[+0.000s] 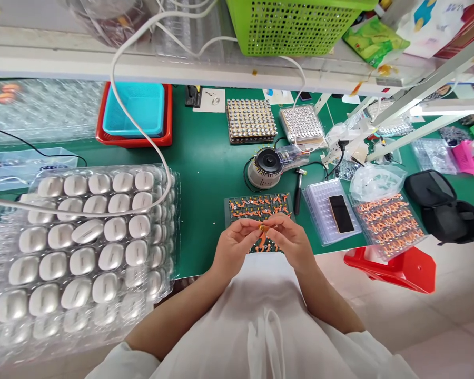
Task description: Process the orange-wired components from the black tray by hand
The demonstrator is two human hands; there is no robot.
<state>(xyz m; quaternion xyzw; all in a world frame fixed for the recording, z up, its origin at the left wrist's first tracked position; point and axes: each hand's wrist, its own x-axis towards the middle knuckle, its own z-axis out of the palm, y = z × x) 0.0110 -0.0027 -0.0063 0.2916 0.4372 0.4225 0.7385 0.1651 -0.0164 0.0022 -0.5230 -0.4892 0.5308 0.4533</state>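
Note:
My left hand (237,243) and my right hand (291,239) meet in front of my body, above the bench edge. Between their fingertips they pinch a small orange flex circuit (263,229) with a gold-coloured end. Its finer details are too small to make out. Beneath and just beyond the hands lies a dark tray (227,208) bearing rows of similar orange flex circuits. The hands cover part of this tray.
Beyond the tray stands a round grey device (265,167), with a black-handled hammer (298,193) nearby. A phone (341,214) rests on clear trays (319,213) at the right. Silvery rounded shells (82,261) fill stacked blisters on the left. A white cable (140,118) hangs in front.

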